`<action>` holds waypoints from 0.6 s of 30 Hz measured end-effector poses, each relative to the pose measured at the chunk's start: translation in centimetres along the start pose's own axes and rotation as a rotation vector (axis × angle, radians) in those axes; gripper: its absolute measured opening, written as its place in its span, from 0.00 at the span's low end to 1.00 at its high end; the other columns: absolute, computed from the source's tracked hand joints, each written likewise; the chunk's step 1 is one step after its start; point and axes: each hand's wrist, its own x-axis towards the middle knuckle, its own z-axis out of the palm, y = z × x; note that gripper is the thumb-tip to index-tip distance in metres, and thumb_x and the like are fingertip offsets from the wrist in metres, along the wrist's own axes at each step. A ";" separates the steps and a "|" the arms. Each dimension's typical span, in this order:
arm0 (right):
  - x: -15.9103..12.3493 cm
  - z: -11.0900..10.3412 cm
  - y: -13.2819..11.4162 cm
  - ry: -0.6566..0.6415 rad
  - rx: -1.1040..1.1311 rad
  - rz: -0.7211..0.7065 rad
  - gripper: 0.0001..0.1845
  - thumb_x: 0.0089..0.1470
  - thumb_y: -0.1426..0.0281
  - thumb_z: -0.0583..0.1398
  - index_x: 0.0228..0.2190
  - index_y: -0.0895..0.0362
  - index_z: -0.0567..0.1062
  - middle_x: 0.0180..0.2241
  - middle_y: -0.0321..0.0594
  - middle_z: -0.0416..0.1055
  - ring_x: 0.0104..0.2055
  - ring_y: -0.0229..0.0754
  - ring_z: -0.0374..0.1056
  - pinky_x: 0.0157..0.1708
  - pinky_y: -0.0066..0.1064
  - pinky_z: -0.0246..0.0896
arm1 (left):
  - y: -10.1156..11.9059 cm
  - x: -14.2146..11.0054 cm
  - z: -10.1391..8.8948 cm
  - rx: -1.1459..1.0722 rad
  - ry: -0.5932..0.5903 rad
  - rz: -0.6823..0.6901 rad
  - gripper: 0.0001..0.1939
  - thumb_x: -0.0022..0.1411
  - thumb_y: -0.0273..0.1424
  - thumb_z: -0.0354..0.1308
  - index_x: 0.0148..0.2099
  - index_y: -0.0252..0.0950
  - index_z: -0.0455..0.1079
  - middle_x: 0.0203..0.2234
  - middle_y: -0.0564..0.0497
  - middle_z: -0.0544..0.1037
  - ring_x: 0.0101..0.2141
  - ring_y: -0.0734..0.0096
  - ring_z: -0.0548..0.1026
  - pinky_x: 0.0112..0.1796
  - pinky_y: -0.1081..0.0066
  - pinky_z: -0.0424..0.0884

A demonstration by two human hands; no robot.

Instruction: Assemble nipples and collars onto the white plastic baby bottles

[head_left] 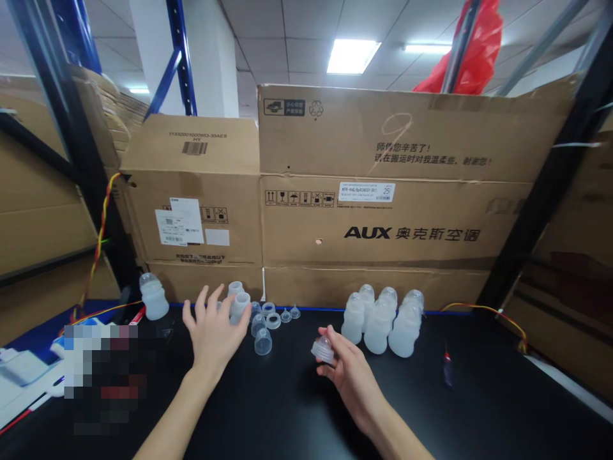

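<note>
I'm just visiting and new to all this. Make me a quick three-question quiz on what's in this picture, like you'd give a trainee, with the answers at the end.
1. True or false: the small dark-handled tool lies to the right of the group of capped bottles.

2. Multiple choice: what is the right hand holding?
a) a pair of scissors
b) a small clear plastic piece
c) a roll of tape

3. Fill in the blank: the large cardboard standing behind the black table carries the brand name ____ in capital letters.

Key: 1. True; 2. b; 3. AUX
</note>
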 end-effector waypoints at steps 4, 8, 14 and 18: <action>-0.1 0.0 -0.3 -0.005 0.003 -0.019 0.23 0.52 0.52 0.70 0.42 0.58 0.83 0.37 0.43 0.75 0.34 0.40 0.70 0.29 0.28 0.70 | 1.5 0.6 -1.9 -0.336 0.134 0.098 0.15 0.60 0.35 0.66 0.49 0.38 0.74 0.47 0.42 0.82 0.55 0.46 0.74 0.60 0.47 0.61; -0.2 -0.1 -0.3 -0.014 -0.027 -0.039 0.22 0.54 0.51 0.67 0.40 0.57 0.83 0.39 0.45 0.76 0.37 0.44 0.71 0.29 0.30 0.71 | 4.6 -1.0 -3.7 -0.766 0.001 0.105 0.15 0.60 0.30 0.63 0.50 0.40 0.72 0.41 0.46 0.82 0.42 0.55 0.80 0.45 0.60 0.74; -0.1 -0.6 -1.1 0.082 -0.211 -0.261 0.22 0.51 0.50 0.69 0.37 0.56 0.83 0.42 0.45 0.80 0.42 0.49 0.73 0.37 0.35 0.71 | 9.2 -4.9 -4.1 -1.155 -0.452 0.006 0.14 0.62 0.29 0.64 0.51 0.42 0.71 0.39 0.50 0.81 0.37 0.62 0.80 0.37 0.69 0.76; -0.2 -0.8 -2.0 0.125 -0.311 -0.405 0.22 0.53 0.49 0.68 0.38 0.55 0.83 0.45 0.46 0.81 0.45 0.51 0.73 0.43 0.36 0.69 | 10.1 -6.0 -4.0 -1.262 -0.631 -0.048 0.14 0.64 0.31 0.63 0.52 0.41 0.72 0.41 0.49 0.81 0.39 0.62 0.80 0.40 0.68 0.75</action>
